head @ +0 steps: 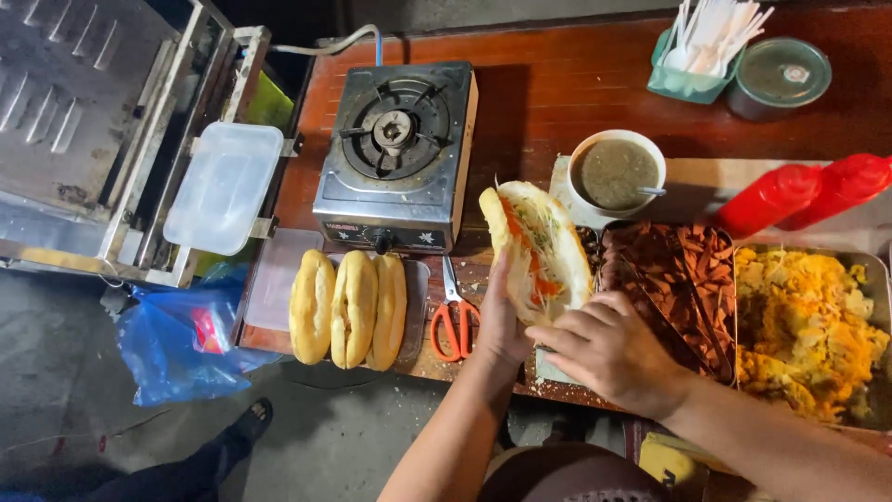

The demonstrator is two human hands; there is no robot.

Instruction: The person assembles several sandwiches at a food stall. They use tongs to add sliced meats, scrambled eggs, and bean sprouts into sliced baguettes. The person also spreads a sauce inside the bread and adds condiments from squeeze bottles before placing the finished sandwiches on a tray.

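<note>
L hand (pixel 502 321) cups the split golden bread roll stuffed with shredded orange-and-green veg (pixel 537 249) from below/left; grip closed round the crust, thumb along its near edge, so the roll is held tilted with the open side up, above the near edge of the red-brown wooden bench (pixel 557 93). R hand (pixel 609 349) lies palm down just beside the roll's lower end, fingers (pixel 567 327) together and pointing left, touching or nearly touching the filling; cannot tell if they pinch anything. Just R of that hand: metal tray of brown fried strips (pixel 683 279), then a metal tray of yellow crumbled food (pixel 808 325). Behind the roll: white round bowl of grey-brown sauce (pixel 615 172) w/ a spoon handle at its rim. Two red plastic squeeze bottles (pixel 808 191) lie on their sides behind the trays. Far R corner: green holder of white plastic utensils (pixel 701 51) and a round lidded tub (pixel 780 74). L of the roll: orange-handled scissors (pixel 453 311) flat on the bench, then three plain golden rolls (pixel 348 309) side by side on a clear tray. Behind those, a single-burner steel gas stove (pixel 398 149). Further L: clear plastic lidded box (pixel 225 186) on a metal rack, blue plastic bag (pixel 181 339) below it.
</note>
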